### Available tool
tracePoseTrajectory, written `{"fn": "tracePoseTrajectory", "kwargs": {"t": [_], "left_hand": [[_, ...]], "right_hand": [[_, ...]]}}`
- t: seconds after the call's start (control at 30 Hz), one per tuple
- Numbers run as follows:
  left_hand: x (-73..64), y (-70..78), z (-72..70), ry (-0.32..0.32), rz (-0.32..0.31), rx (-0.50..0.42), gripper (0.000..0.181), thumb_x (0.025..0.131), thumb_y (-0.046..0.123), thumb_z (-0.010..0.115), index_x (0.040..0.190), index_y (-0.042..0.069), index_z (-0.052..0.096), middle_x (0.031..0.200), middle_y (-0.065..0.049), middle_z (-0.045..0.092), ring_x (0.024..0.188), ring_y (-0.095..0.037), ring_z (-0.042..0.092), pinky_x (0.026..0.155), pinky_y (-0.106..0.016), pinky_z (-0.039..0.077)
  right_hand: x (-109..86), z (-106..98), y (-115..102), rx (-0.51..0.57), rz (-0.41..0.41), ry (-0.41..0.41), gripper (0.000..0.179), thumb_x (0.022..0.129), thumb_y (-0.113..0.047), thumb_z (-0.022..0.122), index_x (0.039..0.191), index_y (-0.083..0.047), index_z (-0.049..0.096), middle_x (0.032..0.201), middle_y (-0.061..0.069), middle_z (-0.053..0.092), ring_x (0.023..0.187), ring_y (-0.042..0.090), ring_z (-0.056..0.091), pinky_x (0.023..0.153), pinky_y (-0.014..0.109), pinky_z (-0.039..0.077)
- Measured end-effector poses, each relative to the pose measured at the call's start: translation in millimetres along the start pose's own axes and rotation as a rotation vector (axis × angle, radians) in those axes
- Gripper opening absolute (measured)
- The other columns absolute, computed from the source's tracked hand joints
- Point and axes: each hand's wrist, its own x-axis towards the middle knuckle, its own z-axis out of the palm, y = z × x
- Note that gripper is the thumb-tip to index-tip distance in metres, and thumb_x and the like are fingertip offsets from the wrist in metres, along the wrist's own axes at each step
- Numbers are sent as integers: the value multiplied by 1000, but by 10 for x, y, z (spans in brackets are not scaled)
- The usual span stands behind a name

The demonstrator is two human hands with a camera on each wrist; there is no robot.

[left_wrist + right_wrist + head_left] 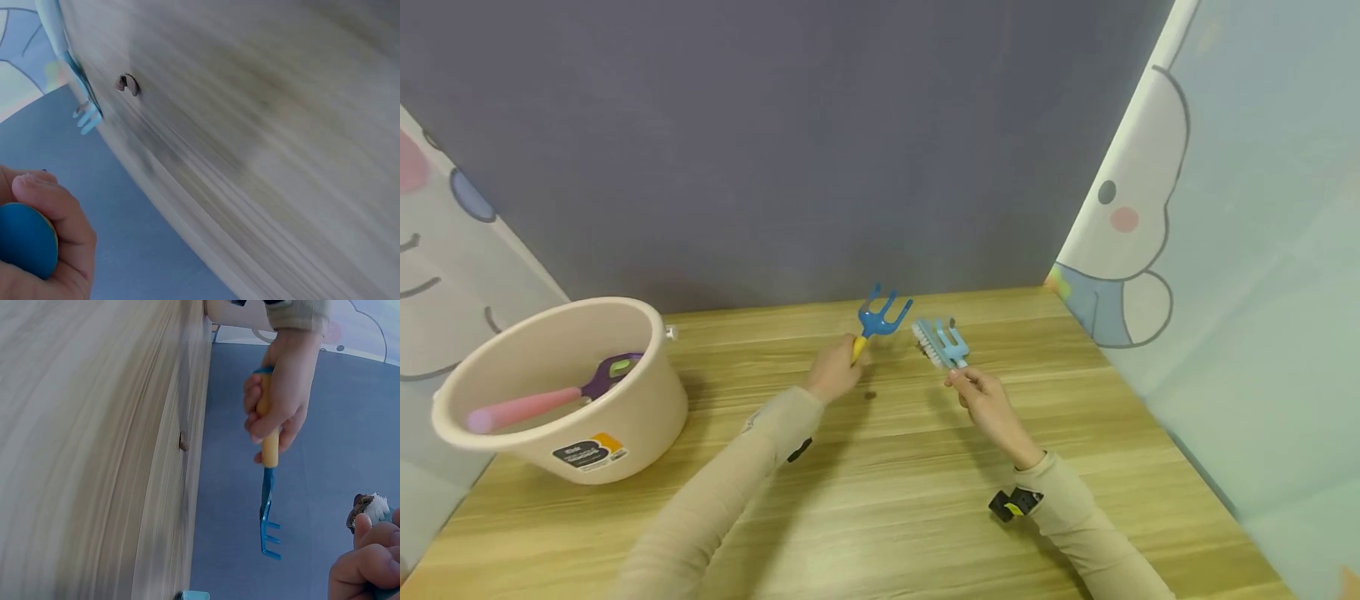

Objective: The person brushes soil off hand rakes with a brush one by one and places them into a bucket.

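Observation:
My left hand (837,372) grips the yellow handle of a blue toy hand fork (880,321), its tines pointing away. In the left wrist view, the handle's round blue end (28,240) shows inside the curled fingers. My right hand (991,407) pinches a light blue scrub brush (934,343) with white bristles. Against those bristles is a brown clump (360,509) in the right wrist view. Right beside the brush is a light blue fork (955,346), a dark bit at one tine; its handle is hidden behind the right hand in the head view.
At the left of the wooden table (880,500) stands a cream bucket (662,392), holding a pink-handled tool (523,411) with a purple head. A small brown bit (870,395) lies between the hands. A dark panel (820,167) rises along the far edge; printed curtains flank the table.

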Motion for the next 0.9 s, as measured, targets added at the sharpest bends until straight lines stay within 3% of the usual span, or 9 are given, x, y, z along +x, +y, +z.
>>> {"fn": "tracePoseTrajectory", "kwargs": {"t": [0.27, 0.57, 0.9], "left_hand": [[-251, -81, -97, -18, 25, -36, 33, 91, 10, 51, 122, 0, 45, 70, -7, 51, 50, -14, 47, 42, -23, 38], [-485, -53, -93, 22, 121, 93, 36, 88, 9, 55, 122, 2, 46, 63, -4, 52, 41, -10, 42, 36, -19, 34], [-708, -9, -108, 1, 167, 114, 37, 88, 8, 56, 122, 1, 46, 63, -2, 52, 38, -6, 39, 33, -17, 32]], "right_hand": [[-4, 21, 2, 29, 12, -22, 29, 99, -16, 39, 97, 7, 56, 53, -4, 32, 40, 3, 24, 38, 16, 22], [29, 54, 12, 37, -1, -21, 28, 99, -14, 38, 98, 8, 55, 54, -3, 33, 39, 2, 24, 38, 16, 22], [177, 89, 281, 40, -7, -38, 34, 98, -28, 41, 100, 1, 57, 55, -4, 33, 40, 5, 24, 37, 18, 23]]}}
